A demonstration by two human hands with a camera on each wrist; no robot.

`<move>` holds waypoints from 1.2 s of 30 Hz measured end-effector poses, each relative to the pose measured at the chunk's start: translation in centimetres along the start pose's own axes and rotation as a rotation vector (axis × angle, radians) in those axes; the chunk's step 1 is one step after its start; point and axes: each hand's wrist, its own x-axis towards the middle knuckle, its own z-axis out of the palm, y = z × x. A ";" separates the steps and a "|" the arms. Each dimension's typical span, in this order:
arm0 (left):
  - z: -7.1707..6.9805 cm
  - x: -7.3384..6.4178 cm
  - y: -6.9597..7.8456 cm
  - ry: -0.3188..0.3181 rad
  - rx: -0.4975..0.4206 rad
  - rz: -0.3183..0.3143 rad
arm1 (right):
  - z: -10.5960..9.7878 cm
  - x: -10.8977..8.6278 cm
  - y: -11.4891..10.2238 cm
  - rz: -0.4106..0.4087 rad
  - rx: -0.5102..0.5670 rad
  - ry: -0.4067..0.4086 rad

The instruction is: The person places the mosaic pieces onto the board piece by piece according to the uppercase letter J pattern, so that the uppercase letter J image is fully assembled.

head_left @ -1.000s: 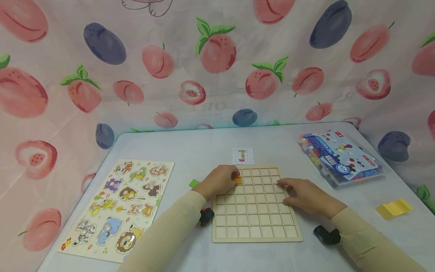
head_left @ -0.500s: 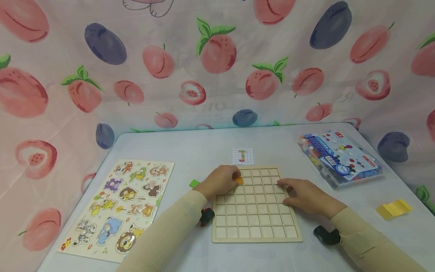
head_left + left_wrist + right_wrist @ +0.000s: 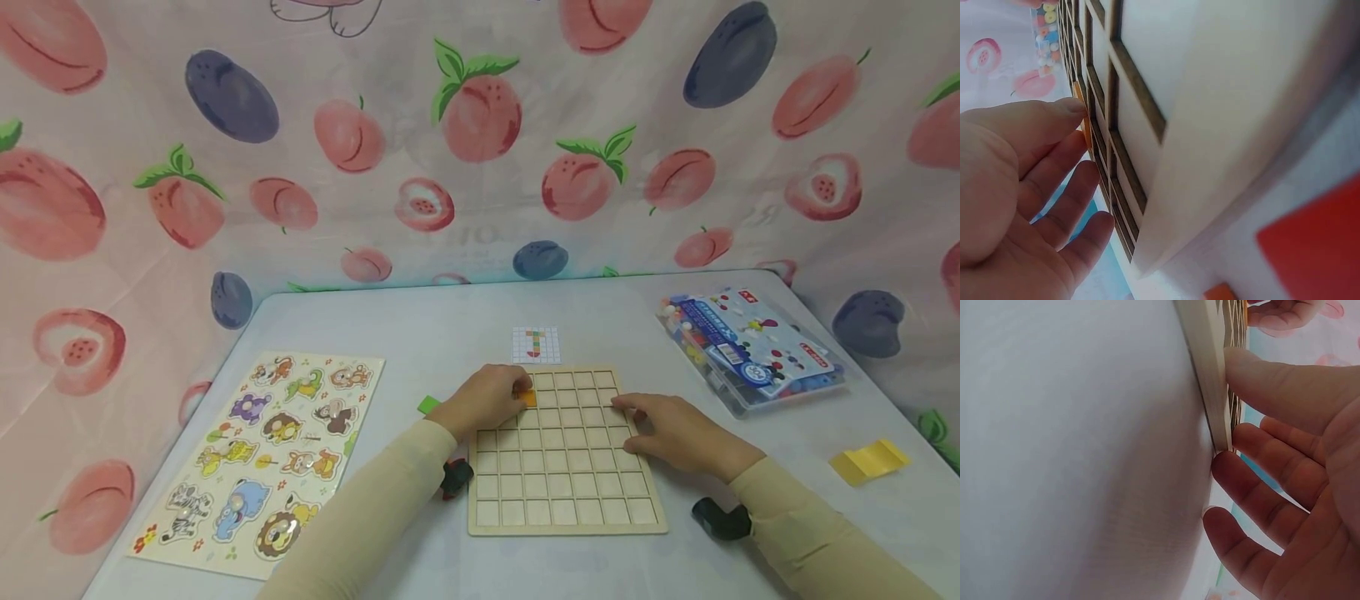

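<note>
A wooden grid board (image 3: pixel 566 475) lies flat on the table before me. Near its upper left corner my left hand (image 3: pixel 482 402) pinches an orange square tile (image 3: pixel 529 398) between thumb and fingers. The left wrist view shows this orange tile (image 3: pixel 1079 92) at the grid surface, its lower part behind the fingertips; whether it is fully down in a cell I cannot tell. My right hand (image 3: pixel 678 429) touches the board's right edge with thumb and fingertips, its fingers loosely bent. Just beyond the board is a small printed card (image 3: pixel 536 344) with a coloured tile pattern.
A green tile (image 3: pixel 428 404) lies left of the board, partly behind my left arm. A red piece (image 3: pixel 1322 244) shows in the left wrist view. An animal puzzle board (image 3: pixel 277 450) lies left, a clear plastic bead box (image 3: pixel 753 350) back right, a folded yellow paper (image 3: pixel 870 461) far right.
The orange tile has shifted very slightly to the right under my left fingers. Both hands and the board are otherwise as before.
</note>
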 end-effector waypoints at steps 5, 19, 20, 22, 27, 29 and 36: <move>-0.1 -0.2 0.1 -0.004 -0.016 -0.007 | 0.0 0.0 0.1 0.004 -0.003 -0.004; -1.3 -1.9 -0.8 -0.017 -0.150 -0.082 | 0.1 -0.1 0.1 0.013 -0.010 -0.013; -1.4 -2.0 -0.9 -0.017 -0.153 -0.087 | 0.1 0.0 0.1 0.014 -0.010 -0.014; -1.7 -2.3 -1.1 -0.016 -0.156 -0.100 | 0.0 0.0 0.1 0.014 -0.010 -0.014; -2.6 -3.1 -1.5 -0.001 -0.164 -0.136 | 0.0 0.1 0.0 0.012 -0.008 -0.016; -2.9 -3.4 -1.8 0.011 -0.164 -0.135 | 0.0 0.1 -0.1 0.018 -0.010 -0.016; -3.9 -5.0 -3.0 0.050 -0.167 -0.145 | -0.1 0.1 -0.1 0.031 -0.014 -0.019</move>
